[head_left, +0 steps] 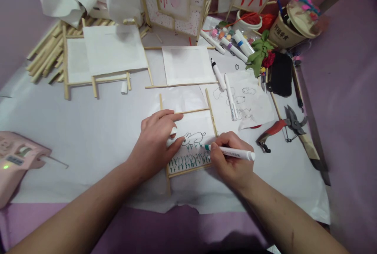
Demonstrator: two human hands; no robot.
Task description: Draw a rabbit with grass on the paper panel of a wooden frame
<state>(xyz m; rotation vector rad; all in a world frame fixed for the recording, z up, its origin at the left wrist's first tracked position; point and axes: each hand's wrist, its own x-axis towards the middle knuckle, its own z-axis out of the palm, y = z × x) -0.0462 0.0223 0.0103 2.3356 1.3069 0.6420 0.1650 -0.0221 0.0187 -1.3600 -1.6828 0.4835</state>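
My right hand point(232, 159) is closed in a writing grip around a white marker point(235, 152) with a green tip. The tip meets the white paper panel point(197, 122) in a wooden stick frame point(210, 118), right beside a rabbit drawing point(194, 139). Green grass strokes point(190, 161) line the panel's lower part. My left hand point(159, 140) rests over the frame's left side, its fingertips on the panel. Between thumb and fingers it holds a small white piece, apparently a marker cap point(170, 142), which is partly hidden.
Paper-covered stick frames point(116, 49) and another panel point(188, 65) lie behind my hands. Sketched paper point(250, 104) with pens, and red-handled pruning shears point(275, 130), are to the right. A pink device point(19, 163) is at left; a tall paper lantern point(176, 0) stands at the back.
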